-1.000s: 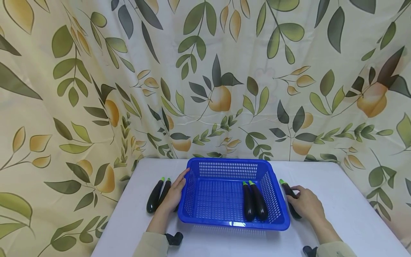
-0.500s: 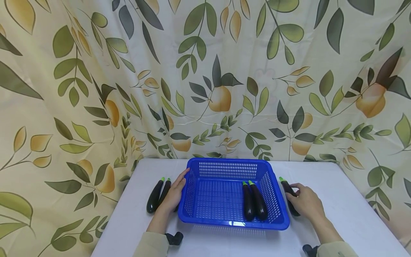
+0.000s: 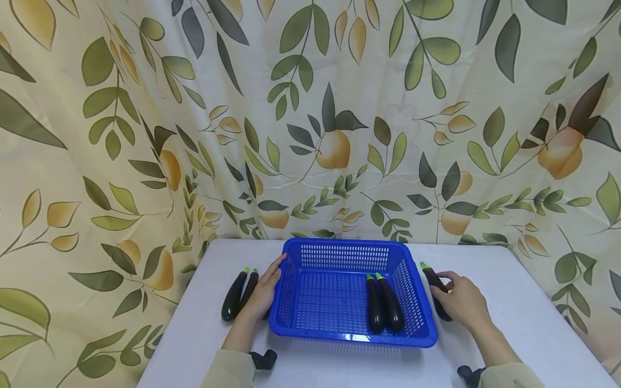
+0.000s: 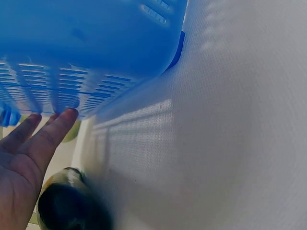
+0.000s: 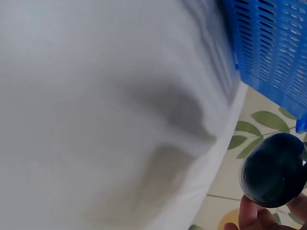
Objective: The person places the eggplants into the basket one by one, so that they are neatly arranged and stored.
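My right hand (image 3: pixel 466 306) pinches a dark eggplant (image 3: pixel 431 277) with a green stem end, just outside the right wall of the blue basket (image 3: pixel 330 337). In the right wrist view the blunt end of that eggplant (image 5: pixel 272 171) sits between thumb and fingers, with the tablecloth's shadowed surface behind. My left hand (image 3: pixel 263 295) touches the basket's left side with extended fingers; the left wrist view shows straight fingertips (image 4: pixel 70 114) against the slotted wall. Two eggplants, one left (image 3: pixel 375 307) and one right (image 3: pixel 392 306), lie side by side in the basket's right part.
Left of the basket, one eggplant (image 3: pixel 234 297) lies beside another (image 3: pixel 249 291) partly hidden by my left arm. A dark end shows just behind that wrist. The white-covered table (image 3: pixel 524 323) meets a leaf-patterned curtain (image 3: pixel 310 108) at the back.
My right hand has shifted the eggplant slightly upward and left in the head view, closer to the basket's right rim. The left hand and basket have stayed in place.
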`<state>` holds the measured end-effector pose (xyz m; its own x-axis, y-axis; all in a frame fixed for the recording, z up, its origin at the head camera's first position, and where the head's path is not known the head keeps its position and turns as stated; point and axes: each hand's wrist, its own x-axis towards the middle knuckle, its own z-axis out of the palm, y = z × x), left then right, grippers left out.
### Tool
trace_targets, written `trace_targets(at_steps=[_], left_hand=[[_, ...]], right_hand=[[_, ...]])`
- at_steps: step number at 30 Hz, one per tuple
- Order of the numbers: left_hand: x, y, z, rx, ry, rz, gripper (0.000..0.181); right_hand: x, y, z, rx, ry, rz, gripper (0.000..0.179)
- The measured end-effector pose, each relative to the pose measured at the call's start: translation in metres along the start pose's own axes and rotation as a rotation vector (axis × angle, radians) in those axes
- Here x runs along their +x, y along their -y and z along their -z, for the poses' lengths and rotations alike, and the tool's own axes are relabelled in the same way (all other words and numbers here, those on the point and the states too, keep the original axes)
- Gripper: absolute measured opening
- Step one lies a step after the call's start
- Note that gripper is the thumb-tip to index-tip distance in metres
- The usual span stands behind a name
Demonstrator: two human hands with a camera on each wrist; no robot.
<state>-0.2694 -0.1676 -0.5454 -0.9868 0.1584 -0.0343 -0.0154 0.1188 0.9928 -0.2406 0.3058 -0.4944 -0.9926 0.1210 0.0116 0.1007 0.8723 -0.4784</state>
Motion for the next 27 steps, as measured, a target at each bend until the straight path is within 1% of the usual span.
trace_targets(at_steps=[7,13,20,22,27], left_hand=[[-0.001,-0.002,0.0,-0.004,-0.008,0.009,0.045],[-0.002,-0.001,-0.001,-0.003,-0.009,0.002,0.046],[-0.001,0.0,-0.002,0.006,-0.017,-0.003,0.046],[-0.001,0.001,-0.002,0.011,-0.017,-0.01,0.046],[-0.001,0.001,-0.001,0.007,-0.021,-0.005,0.045]], right_hand=[[0.0,0.005,0.005,0.006,-0.019,0.017,0.054],[-0.001,0.01,0.012,0.006,-0.033,0.045,0.052],[-0.003,0.015,0.018,-0.02,-0.092,0.095,0.043],[-0.003,0.017,0.02,-0.018,-0.102,0.094,0.042],[-0.004,0.022,0.023,-0.015,-0.1,0.086,0.041]])
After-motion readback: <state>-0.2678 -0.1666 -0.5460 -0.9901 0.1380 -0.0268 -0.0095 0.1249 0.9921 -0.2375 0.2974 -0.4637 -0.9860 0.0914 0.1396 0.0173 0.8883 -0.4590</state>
